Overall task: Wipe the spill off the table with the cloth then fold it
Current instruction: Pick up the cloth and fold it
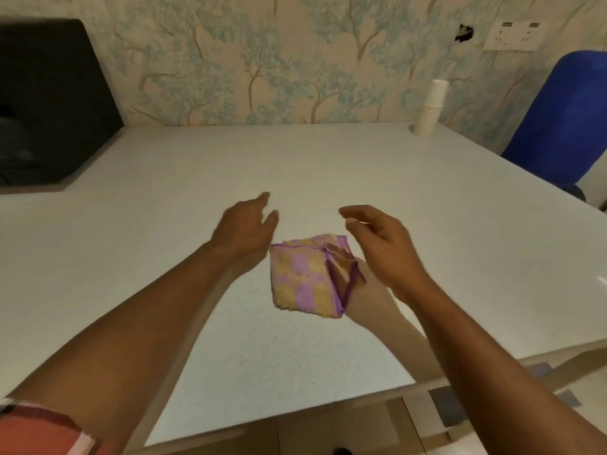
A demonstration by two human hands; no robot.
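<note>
Your cloth (303,277) lies folded into a small pad on the tabletop (164,198), just short of both of your hands, on the side nearer you. From your left hand (246,221) it sits at about four o'clock, just beside the wrist. From your right hand (377,244) it sits at about eight o'clock, and that wrist hangs over the cloth's right edge, where the purple hem is bunched and loose. So the right hand is the nearer one, though whether it touches the fabric you cannot tell from here.

Both hands are empty. The left is spread fairly wide with the fingers reaching forward; the right is loosely curled, thumb and forefinger close together but pinching nothing.

The pad's long axis runs roughly from twelve to six, leaning slightly toward five. No wet patch shows on the surface, so the wiping looks done and the fold nearly so. If you want it neater, bring the right hand back toward you and press down that loose hem.
</note>
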